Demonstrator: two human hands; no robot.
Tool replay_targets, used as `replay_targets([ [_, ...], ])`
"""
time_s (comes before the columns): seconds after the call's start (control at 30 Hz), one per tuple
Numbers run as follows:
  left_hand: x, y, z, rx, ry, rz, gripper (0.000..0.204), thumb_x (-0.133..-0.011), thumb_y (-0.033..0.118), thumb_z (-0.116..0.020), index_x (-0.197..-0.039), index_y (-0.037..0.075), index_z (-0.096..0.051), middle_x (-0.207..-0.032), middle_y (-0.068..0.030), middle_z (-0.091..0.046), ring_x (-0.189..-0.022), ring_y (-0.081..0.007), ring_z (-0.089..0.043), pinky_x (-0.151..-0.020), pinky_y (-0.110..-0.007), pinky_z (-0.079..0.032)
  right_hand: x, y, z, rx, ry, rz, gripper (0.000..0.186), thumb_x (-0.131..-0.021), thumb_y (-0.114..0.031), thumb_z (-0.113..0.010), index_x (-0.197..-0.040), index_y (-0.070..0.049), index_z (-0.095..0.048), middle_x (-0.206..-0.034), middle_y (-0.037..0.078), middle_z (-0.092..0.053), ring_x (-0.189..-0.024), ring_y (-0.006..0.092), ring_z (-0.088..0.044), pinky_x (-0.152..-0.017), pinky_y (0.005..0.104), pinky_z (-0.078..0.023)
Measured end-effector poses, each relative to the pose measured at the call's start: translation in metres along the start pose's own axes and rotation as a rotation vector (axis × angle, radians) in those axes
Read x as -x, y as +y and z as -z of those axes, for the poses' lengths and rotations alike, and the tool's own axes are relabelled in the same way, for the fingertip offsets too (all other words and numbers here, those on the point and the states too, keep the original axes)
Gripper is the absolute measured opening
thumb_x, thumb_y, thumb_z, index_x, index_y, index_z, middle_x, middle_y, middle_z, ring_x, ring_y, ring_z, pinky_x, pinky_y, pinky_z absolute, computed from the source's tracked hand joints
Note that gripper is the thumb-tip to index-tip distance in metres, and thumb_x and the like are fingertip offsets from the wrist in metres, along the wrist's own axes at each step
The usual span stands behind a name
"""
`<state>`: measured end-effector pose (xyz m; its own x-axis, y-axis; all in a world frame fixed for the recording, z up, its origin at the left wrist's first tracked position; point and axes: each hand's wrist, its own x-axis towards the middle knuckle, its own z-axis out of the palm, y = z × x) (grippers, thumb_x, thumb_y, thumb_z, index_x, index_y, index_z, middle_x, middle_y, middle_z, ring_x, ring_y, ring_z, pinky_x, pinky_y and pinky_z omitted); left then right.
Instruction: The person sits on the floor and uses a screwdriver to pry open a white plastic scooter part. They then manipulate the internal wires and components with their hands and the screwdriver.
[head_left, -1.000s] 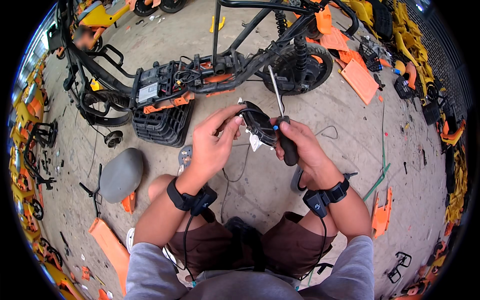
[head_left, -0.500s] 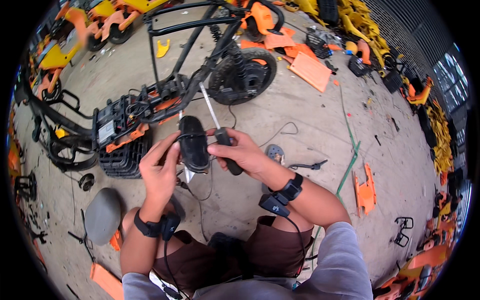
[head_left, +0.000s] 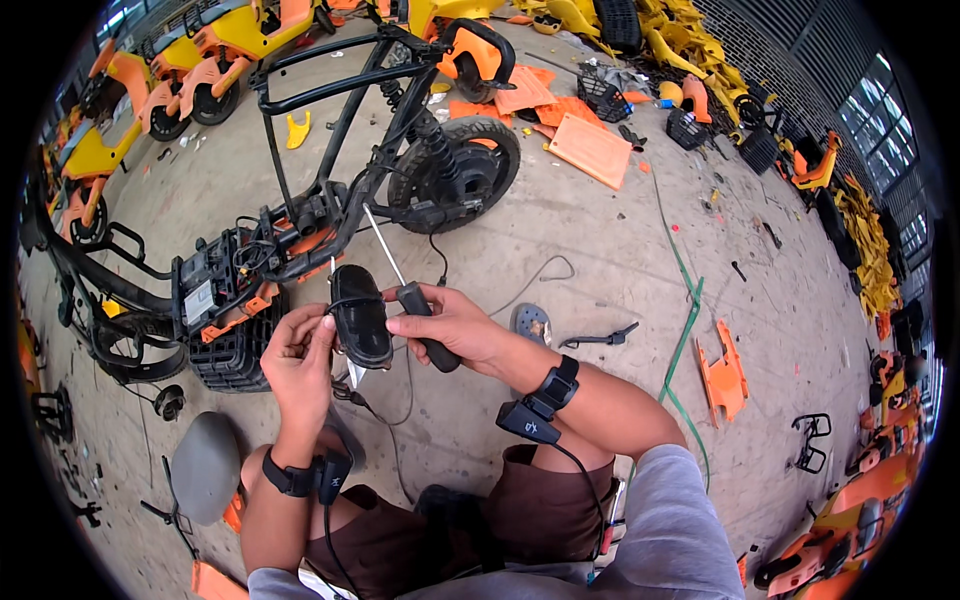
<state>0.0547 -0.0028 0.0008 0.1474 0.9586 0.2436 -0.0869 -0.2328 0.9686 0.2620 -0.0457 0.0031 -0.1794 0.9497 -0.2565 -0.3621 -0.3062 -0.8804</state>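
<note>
In front of me I hold up a black oval housing [head_left: 361,318], long side upright, with a dark cable across its upper part. My left hand [head_left: 300,355] pinches its left edge between thumb and fingers. My right hand [head_left: 465,330] is closed round the black handle of a screwdriver [head_left: 425,328], its thumb against the housing's right edge. The metal shaft slants up and left toward the bike frame, clear of the housing. A thin white piece shows below the housing, near a cable connector [head_left: 348,394]. The housing's far side is hidden.
Ahead lies a stripped black scooter frame [head_left: 340,88] with its rear wheel [head_left: 480,180]. A grey seat [head_left: 204,468] sits by my left knee. Orange panels [head_left: 590,150], green strap [head_left: 692,300] and a loose cable lie rightward. Yellow and orange scooters [head_left: 213,75] stand behind.
The view has shifted, so the scene sits lower and further left. My grip on the housing and screwdriver looks almost the same.
</note>
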Motion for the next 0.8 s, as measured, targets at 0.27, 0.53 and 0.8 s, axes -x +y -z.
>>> replay_targets([
  [0.27, -0.003, -0.003, 0.004, -0.019, -0.028, 0.061, 0.016, -0.093, 0.005, -0.065, -0.104, -0.006, -0.065, -0.086, -0.0059, -0.068, -0.072, -0.0064, -0.06, -0.066, -0.02, -0.049, 0.002, -0.002, 0.0, -0.018, 0.012, -0.013, 0.051, -0.085, -0.021, -0.076, -0.127, -0.001, -0.054, -0.074, 0.002, -0.058, -0.057, 0.0098, -0.055, -0.052, 0.024, -0.044],
  [0.53, -0.004, -0.006, 0.01, 0.047, -0.069, 0.142, 0.019, -0.093, 0.007, -0.066, -0.105, -0.008, -0.065, -0.086, -0.0066, -0.069, -0.073, -0.0084, -0.061, -0.068, -0.022, -0.051, 0.001, -0.003, 0.003, 0.023, -0.002, -0.024, 0.05, -0.086, -0.019, -0.075, -0.128, -0.002, -0.053, -0.08, 0.002, -0.059, -0.059, 0.0088, -0.055, -0.053, 0.024, -0.044],
  [0.8, -0.006, -0.008, 0.008, 0.28, -0.069, 0.281, 0.018, -0.091, 0.005, -0.067, -0.104, -0.007, -0.067, -0.085, -0.0089, -0.069, -0.072, -0.0118, -0.063, -0.068, -0.024, -0.051, 0.003, -0.002, 0.001, -0.045, 0.013, -0.04, 0.051, -0.085, -0.02, -0.076, -0.128, -0.003, -0.054, -0.079, 0.001, -0.059, -0.061, 0.0089, -0.055, -0.053, 0.0252, -0.047],
])
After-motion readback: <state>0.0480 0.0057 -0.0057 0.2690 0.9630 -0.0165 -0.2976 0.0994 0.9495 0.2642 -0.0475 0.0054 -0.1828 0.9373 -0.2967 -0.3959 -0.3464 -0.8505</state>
